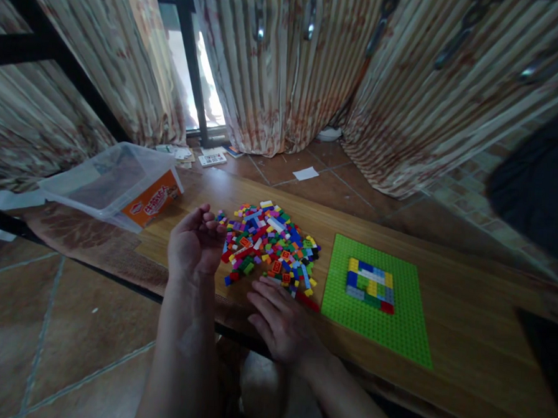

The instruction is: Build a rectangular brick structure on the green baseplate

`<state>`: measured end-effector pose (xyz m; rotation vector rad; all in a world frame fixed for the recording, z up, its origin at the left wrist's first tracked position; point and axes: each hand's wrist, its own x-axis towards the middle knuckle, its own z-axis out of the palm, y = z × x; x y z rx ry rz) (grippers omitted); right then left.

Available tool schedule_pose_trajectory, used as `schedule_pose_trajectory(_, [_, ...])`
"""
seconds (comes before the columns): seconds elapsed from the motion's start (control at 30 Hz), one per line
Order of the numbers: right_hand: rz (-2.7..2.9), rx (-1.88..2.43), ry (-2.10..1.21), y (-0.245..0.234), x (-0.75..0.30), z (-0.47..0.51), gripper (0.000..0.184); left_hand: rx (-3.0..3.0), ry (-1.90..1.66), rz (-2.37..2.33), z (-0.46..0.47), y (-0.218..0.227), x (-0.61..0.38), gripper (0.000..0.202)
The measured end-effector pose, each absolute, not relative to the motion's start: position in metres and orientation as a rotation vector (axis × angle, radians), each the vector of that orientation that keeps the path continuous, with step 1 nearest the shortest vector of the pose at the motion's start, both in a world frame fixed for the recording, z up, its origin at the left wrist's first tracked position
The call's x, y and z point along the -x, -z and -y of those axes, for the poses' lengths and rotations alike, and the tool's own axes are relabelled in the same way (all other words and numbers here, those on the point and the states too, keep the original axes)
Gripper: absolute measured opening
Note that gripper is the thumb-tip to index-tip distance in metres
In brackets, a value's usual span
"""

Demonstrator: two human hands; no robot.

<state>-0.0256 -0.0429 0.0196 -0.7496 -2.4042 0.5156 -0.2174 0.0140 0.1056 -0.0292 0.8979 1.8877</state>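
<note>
A heap of small coloured bricks [270, 246] lies on a low wooden table [465, 318]. To its right sits a green baseplate [408, 328] carrying a small rectangle of blue, yellow, white and red bricks [370, 285]. My left hand [193, 245] is raised at the heap's left edge, palm up, fingers curled inward; whether anything sits in them I cannot make out. My right hand [280, 321] lies flat on the table at the heap's near edge, fingers stretched toward the bricks and touching the nearest ones.
A clear plastic tub [107, 184] with an orange label lies tipped on a brown cloth at the table's left end. Striped curtains hang behind. Papers and a white card [305, 173] lie on the tiled floor. A dark shape [542, 179] fills the right edge.
</note>
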Motion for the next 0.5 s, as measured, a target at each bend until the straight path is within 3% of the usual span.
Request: schedule_pose_trajectory(0.5, [2.237, 0.749, -0.633, -0.041, 0.013, 0.05, 0.016, 0.025, -1.886, -0.897, -0.015, -0.104, 0.22, 0.021])
